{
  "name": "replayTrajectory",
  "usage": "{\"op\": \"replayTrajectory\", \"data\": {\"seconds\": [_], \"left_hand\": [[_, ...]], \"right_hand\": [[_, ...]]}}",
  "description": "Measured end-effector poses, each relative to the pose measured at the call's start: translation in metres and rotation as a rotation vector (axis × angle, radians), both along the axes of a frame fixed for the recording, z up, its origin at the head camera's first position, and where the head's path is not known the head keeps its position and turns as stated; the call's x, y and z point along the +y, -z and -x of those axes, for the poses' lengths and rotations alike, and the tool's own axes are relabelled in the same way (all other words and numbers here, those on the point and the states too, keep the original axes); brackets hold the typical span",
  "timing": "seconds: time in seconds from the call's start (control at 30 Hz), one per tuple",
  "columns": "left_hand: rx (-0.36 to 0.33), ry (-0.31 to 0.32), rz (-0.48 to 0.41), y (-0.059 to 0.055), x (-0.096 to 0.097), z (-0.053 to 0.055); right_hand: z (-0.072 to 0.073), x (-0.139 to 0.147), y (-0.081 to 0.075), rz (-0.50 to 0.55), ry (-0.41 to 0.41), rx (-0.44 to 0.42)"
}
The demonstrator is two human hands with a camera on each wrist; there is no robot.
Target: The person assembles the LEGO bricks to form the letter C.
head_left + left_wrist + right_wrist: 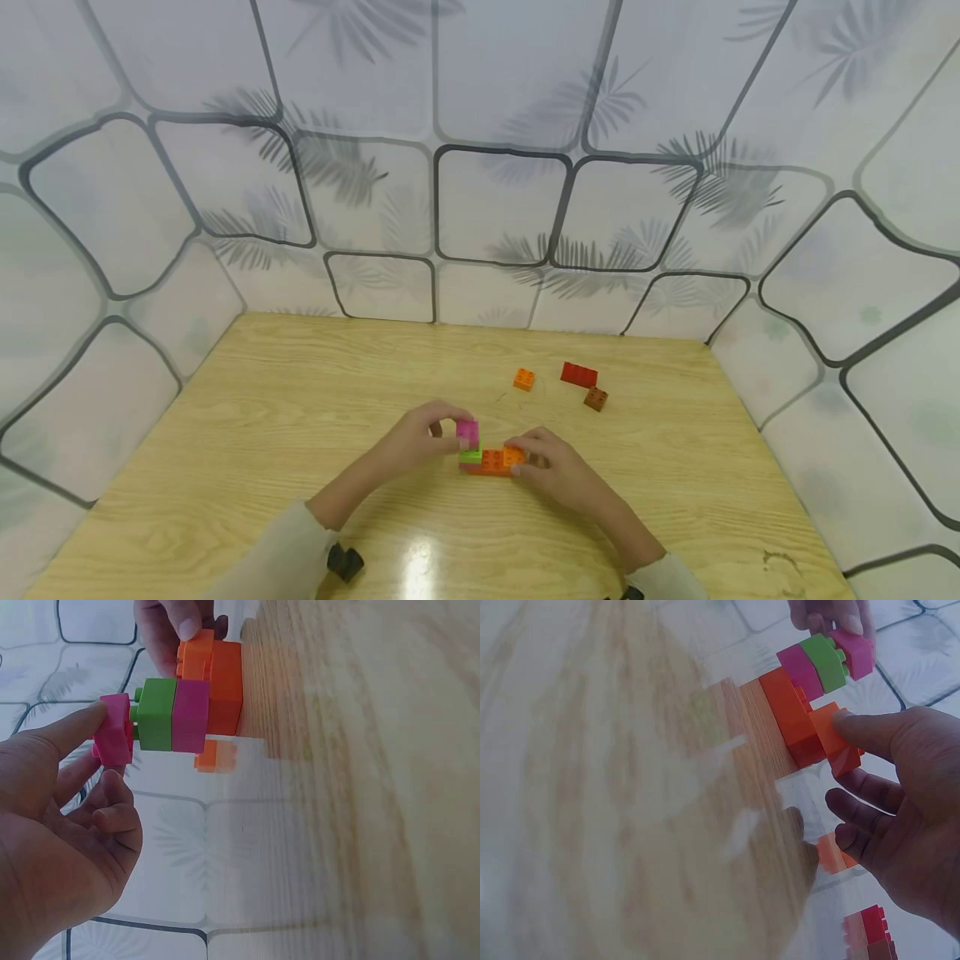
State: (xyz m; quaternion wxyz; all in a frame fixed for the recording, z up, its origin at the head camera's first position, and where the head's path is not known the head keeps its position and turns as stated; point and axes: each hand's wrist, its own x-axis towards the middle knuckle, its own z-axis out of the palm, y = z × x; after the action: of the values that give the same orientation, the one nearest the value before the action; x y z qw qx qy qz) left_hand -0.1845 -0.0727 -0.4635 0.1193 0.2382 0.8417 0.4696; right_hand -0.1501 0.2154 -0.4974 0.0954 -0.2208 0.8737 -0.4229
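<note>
My left hand point(416, 435) pinches a pink brick point(115, 731) between thumb and fingers. It sits right at the studs of a green brick point(156, 714), slightly tilted, with studs showing between them; whether they touch I cannot tell. Beneath the green brick is a magenta brick point(190, 716), stacked on one end of a long orange-red brick point(491, 461) that lies on the table. At the other end, my right hand point(558, 473) pinches a small orange brick point(834, 739) on top of the long one. The right wrist view shows its lower edge against the long brick.
Farther back on the wooden table point(337, 375) lie a loose orange brick point(524, 380), a red brick point(579, 375) and a brown brick point(596, 399). Patterned white walls point(495, 208) stand behind the table and along both sides.
</note>
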Motion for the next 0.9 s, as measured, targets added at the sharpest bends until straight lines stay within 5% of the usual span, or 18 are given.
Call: {"op": "replayTrajectory", "data": {"seconds": [0.43,0.9], "left_hand": [[0.025,0.026,0.050,-0.0011,0.0022,-0.0097],[0.133,0.004,0.155,-0.0010,0.0056,-0.0088]], "right_hand": [[-0.0001,-0.0004,-0.0004,0.000,0.004,-0.004],[-0.0013,-0.0004,-0.0014,-0.005,0.005,0.020]]}}
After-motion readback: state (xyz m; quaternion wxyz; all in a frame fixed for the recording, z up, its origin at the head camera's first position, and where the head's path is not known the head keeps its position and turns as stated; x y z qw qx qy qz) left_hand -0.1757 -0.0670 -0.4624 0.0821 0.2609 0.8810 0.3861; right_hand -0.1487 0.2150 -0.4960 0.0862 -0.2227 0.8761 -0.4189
